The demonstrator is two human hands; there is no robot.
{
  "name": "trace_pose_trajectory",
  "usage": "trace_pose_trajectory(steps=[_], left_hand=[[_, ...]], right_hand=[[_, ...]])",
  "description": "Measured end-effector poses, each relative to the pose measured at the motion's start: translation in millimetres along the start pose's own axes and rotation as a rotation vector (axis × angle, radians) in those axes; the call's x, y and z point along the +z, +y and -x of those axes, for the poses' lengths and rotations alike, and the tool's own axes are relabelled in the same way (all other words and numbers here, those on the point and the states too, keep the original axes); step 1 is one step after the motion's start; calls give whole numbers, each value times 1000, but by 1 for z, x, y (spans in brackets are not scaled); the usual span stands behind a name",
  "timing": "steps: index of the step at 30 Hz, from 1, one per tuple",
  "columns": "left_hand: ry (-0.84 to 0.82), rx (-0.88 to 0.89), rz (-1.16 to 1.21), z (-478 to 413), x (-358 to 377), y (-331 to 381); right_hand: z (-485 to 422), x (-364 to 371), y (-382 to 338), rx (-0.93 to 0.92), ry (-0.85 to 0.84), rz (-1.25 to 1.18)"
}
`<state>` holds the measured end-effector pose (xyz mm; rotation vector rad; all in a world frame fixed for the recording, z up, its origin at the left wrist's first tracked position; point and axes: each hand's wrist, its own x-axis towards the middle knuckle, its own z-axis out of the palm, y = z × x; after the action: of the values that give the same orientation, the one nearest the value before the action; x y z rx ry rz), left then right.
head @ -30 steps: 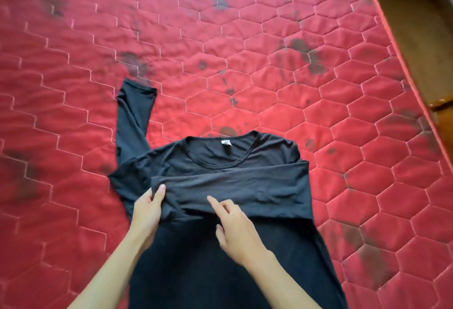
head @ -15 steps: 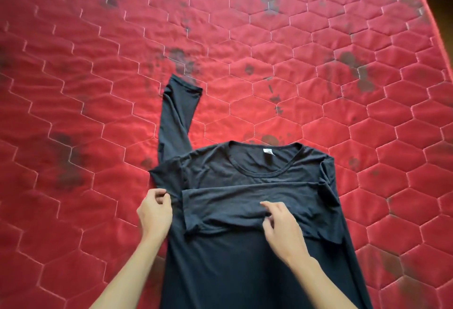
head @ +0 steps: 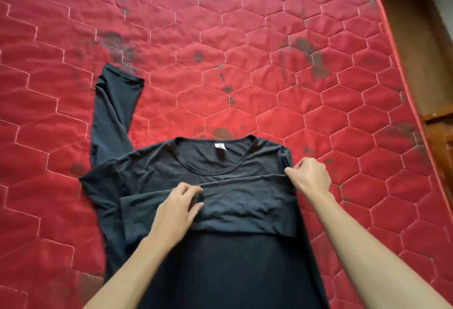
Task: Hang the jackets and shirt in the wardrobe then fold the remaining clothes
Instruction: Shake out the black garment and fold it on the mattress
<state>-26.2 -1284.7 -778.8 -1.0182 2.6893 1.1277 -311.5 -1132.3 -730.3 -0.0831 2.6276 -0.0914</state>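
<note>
A black long-sleeved top lies face up on the red quilted mattress, neck away from the person. One sleeve is folded flat across the chest. The left hand pinches cloth near this sleeve's cuff end, fingers curled. The right hand pinches the fold at the shoulder.

To do this well, draw the two pinches apart so the band lies taut and level under the neckline, then press the shoulder crease straight. The other sleeve sprawls up and to the left and should cross over next, square, with no bunching at the armpit.
</note>
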Motion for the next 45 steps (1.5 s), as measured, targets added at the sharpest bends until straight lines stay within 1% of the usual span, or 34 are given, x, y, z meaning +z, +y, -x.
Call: trace_pose_trajectory(steps=[2, 5, 7, 10, 12, 14, 17, 20, 22, 24, 26, 28, 30, 33, 36, 38, 39, 41, 43, 45], left_hand=[[-20, -51, -6, -1, 8, -3], [3, -107, -6, -4, 5, -11], [23, -121, -16, -5, 1, -15], [44, -188, -49, -4, -3, -16], [60, -208, -77, -3, -5, -16], [76, -214, -97, -3, -8, -19], [76, -235, -101, -1, -13, -25], [49, -218, -82, 7, -16, -31], [21, -198, -78, 11, -15, -36], [6, -190, -68, 11, -16, -39], [3, -198, -72, 9, -16, -39], [14, -204, -77, 10, -15, -38], [29, -201, -81, 10, -14, -36], [40, -198, -76, 11, -14, -38], [36, -214, -61, 10, -15, -38], [92, -261, 4, 9, -18, -38], [161, -305, 55, 9, -22, -39], [360, -428, 112, 8, -38, -49], [554, -548, 80, 7, -60, -66], [678, -699, 127, 6, -84, -86]], right_hand=[[-11, -14, 11, 57, 37, -66], [-30, -34, 36, 133, 103, -253], [-40, -37, 55, 121, 99, -341], [-35, -20, 75, 22, 38, -355], [-20, -5, 84, -19, 66, -421], [-3, 9, 91, 6, 111, -504], [25, 30, 104, 23, 42, -583], [62, 49, 125, -95, -58, -532], [77, 64, 140, -180, -102, -372], [81, 71, 146, -222, -72, -232], [77, 72, 146, -233, 9, -201], [71, 69, 145, -210, 134, -189], [62, 62, 149, -137, 215, -180], [52, 52, 160, -33, 208, -184], [47, 49, 170, 54, 129, -300], [53, 48, 168, 46, 77, -370], [58, 47, 162, 27, 75, -393], [71, 43, 139, -44, 155, -398], [83, 42, 100, -152, 234, -388], [94, 47, 51, -283, 212, -389]])
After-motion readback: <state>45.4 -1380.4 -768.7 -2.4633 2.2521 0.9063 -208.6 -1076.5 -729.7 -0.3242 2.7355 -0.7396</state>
